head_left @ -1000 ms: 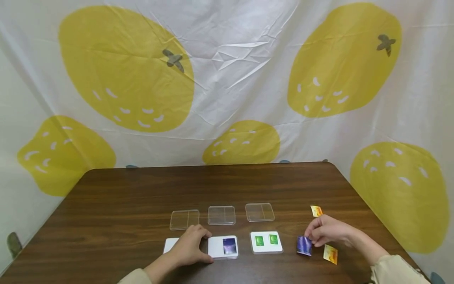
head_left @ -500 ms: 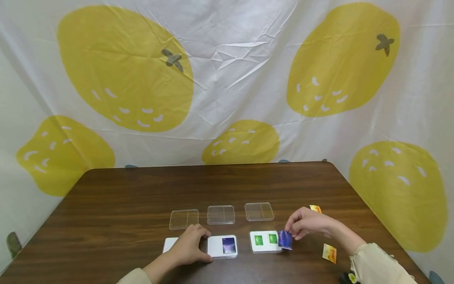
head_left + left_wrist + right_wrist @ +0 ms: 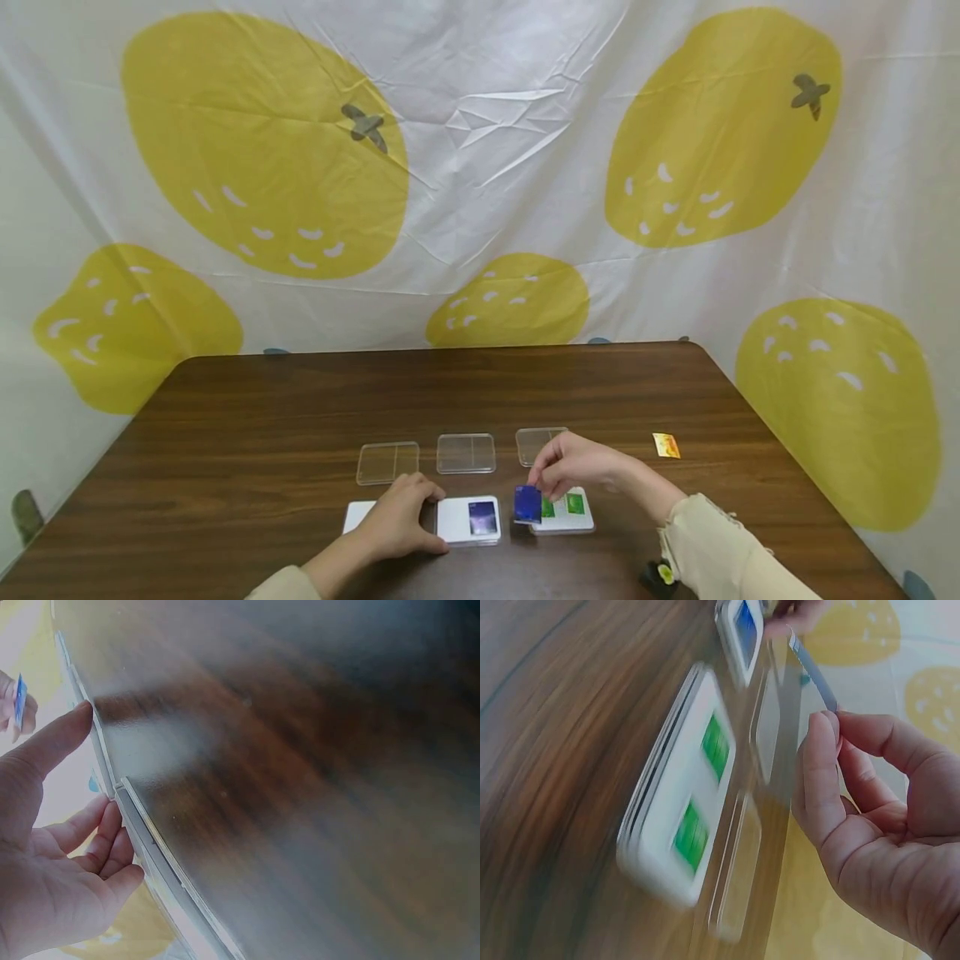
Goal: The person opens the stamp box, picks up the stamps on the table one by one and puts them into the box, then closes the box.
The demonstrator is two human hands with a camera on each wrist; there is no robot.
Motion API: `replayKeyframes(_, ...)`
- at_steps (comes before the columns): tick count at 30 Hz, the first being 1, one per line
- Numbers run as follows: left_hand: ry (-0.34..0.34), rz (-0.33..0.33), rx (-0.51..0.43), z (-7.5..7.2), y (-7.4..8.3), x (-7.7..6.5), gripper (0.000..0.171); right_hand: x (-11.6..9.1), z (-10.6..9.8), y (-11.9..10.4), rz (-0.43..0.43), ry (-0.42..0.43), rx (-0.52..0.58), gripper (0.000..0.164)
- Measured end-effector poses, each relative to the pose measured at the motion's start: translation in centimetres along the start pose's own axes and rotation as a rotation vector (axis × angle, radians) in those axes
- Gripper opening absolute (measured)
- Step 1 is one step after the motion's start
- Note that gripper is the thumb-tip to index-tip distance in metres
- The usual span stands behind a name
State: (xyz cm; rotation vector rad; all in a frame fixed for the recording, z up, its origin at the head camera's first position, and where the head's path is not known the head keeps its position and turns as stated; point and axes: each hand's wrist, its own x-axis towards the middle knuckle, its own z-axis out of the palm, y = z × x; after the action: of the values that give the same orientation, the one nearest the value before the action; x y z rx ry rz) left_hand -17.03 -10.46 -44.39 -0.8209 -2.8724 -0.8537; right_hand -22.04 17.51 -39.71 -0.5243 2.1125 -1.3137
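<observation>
In the head view my left hand [image 3: 399, 517] spans a white flat case [image 3: 453, 521] that has a purple picture card [image 3: 483, 517] on its right half. Its thumb and fingers hold the near and far edges, as the left wrist view also shows. Another white case [image 3: 357, 512] is partly hidden under that hand. My right hand [image 3: 576, 463] pinches a small blue card [image 3: 527, 504] by its top edge, above the left end of a third white case [image 3: 568, 522]. Two green cards [image 3: 715, 746] lie on this third case.
Clear plastic lids [image 3: 387, 463], [image 3: 466, 454] lie in a row behind the cases, the rightmost lid [image 3: 534, 446] partly behind my right hand. An orange card [image 3: 666, 445] lies at the right. A lemon-print curtain [image 3: 510, 200] hangs beyond the table [image 3: 300, 400].
My right hand has carried the blue card leftward from the right side to the gap between the cases. My left hand has stayed in place. The nearer orange card is now hidden behind the right sleeve.
</observation>
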Motion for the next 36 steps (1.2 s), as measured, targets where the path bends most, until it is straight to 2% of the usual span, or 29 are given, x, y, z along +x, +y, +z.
replayKeyframes(8,0.003,0.001,-0.005,0.1,0.0,0.0,0.052,3.1,3.3,-1.7,-0.027,-0.006,0.017,0.015)
replayKeyframes(16,-0.026,0.000,-0.023,-0.2,-0.1,0.1,0.056,5.2,5.4,-2.1,-0.034,-0.006,0.030,0.015)
replayKeyframes(25,-0.037,0.023,-0.019,-0.5,-0.4,0.0,0.056,6.0,6.5,-2.1,-0.063,-0.019,0.034,0.015)
replayKeyframes(36,-0.028,0.031,-0.025,-0.4,-0.4,0.0,0.054,6.5,7.1,-2.0,-0.071,0.004,-0.020,0.012)
